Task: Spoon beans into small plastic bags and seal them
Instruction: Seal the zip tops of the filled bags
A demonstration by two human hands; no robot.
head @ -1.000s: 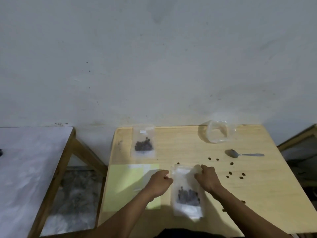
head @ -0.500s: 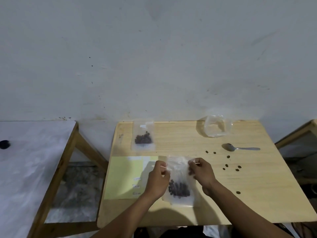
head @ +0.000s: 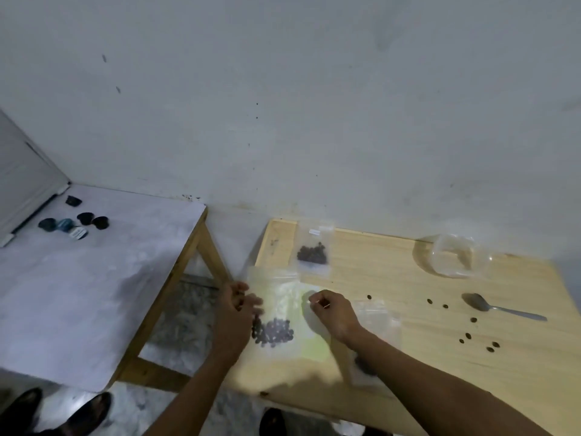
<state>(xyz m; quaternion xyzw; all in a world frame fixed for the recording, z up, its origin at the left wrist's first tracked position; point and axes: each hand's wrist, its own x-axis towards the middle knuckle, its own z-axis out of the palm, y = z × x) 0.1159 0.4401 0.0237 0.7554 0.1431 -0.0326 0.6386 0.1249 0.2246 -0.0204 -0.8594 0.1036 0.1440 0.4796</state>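
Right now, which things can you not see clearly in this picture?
- Head view: bag seal, blurred, so closed or not is unclear.
- Left hand: motion-blurred, grip unclear.
- Second bag: right arm covers its lower part.
- Dark objects on the side table: too small.

A plain room in a home, set up as a makeshift work corner. A bare, scuffed whitish wall (head: 314,105) fills the upper part of the frame. Against it stands a small light-wood desk (head: 393,278) at the lower right, and beside it, at the left, a second wooden-framed desk (head: 94,294) under a white cover. Speckled stone floor (head: 176,325) shows between them, with dark shoes (head: 85,413) at the bottom left.
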